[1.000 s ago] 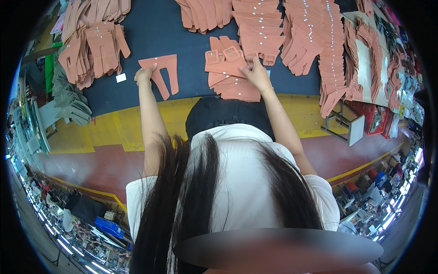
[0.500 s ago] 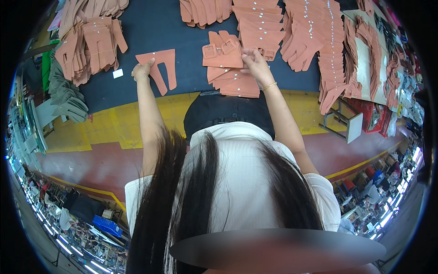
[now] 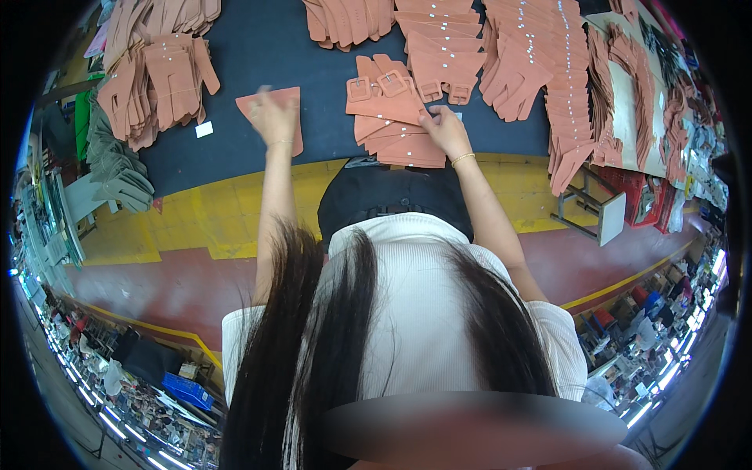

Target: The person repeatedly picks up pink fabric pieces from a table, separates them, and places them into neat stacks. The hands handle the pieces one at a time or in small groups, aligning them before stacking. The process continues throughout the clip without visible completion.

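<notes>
Flanking open tabletop (image 3: 327, 117) near edge, hands (image 3: 448, 133) at panels (image 3: 398, 107), left grip unclear

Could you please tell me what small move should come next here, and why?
I would probably have the left hand take a clear hold of the separate salmon piece beneath it: that hand is over the piece but blurred, so a grip cannot be made out, while the right hand has its fingers at a corner of the buckled piece.

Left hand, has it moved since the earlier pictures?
Yes: the left hand has moved right, farther from the white slip, now over the salmon cutout.
</notes>
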A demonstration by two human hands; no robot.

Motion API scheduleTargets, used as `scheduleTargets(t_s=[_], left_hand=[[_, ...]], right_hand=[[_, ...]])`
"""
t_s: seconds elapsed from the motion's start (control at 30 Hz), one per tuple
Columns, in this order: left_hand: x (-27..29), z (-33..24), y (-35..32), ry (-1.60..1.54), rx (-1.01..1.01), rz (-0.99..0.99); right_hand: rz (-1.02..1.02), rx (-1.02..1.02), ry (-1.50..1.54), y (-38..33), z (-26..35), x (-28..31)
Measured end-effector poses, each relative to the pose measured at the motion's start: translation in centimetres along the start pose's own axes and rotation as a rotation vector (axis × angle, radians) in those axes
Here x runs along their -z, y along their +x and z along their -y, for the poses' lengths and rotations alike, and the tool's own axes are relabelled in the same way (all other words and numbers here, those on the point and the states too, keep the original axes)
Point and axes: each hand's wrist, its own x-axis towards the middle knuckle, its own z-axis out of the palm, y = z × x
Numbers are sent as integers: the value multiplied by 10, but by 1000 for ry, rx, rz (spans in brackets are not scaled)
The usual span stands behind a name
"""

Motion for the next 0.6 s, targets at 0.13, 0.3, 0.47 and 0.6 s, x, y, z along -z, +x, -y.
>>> scheduleTargets(t_s=[0.13,0.3,0.47,0.6], left_hand=[[-24,-50,-28,-708,331,822],[-30,-73,-50,-877,465,746],[-32,-68,-41,-1313,704,1038],[-22,-82,-27,-1518,748,1093]], right_hand=[[103,-101,160,8,-6,-1],[86,-45,183,6,-9,0],[139,-133,443,-2,4,5],[150,-156,447,-3,9,11]])
